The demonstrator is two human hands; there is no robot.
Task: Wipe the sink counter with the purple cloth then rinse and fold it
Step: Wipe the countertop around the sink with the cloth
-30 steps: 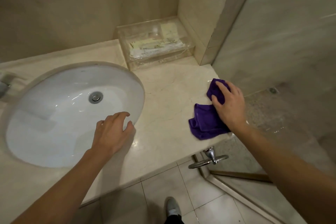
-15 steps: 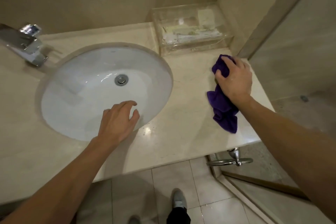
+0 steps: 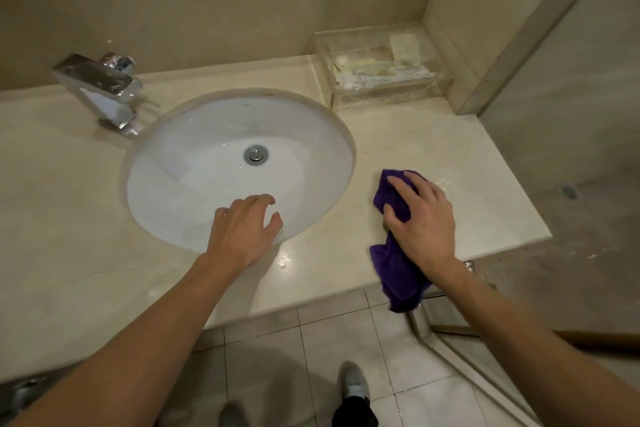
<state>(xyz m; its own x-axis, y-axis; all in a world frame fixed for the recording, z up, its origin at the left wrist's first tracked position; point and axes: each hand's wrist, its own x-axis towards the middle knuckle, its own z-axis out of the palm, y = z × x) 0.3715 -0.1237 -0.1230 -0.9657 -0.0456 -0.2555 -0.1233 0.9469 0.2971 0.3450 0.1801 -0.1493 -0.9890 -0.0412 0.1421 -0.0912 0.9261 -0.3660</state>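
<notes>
Sink (image 3: pixel 194 163) sunk mid-worktop (image 3: pixel 450 149); tap (image 3: pixel 100 90) behind its left; box (image 3: pixel 381 69) in back right corner; cloth (image 3: pixel 394 263) under right hand (image 3: pixel 422 218), overhanging front edge; left hand (image 3: pixel 242 229) at sink's front rim.

Colours, bathroom sink area

Cloth (image 3: pixel 398 274): solid deep purple. Table (image 3: pixel 450 156): cream marble, faint veining. Sink basin (image 3: pixel 194 163): plain white; drain (image 3: pixel 256 154) and faucet (image 3: pixel 100 90) chrome silver. Box (image 3: pixel 381 73) at far right corner: clear. Floor (image 3: pixel 311 357): pale beige tiles, darker grout.
</notes>
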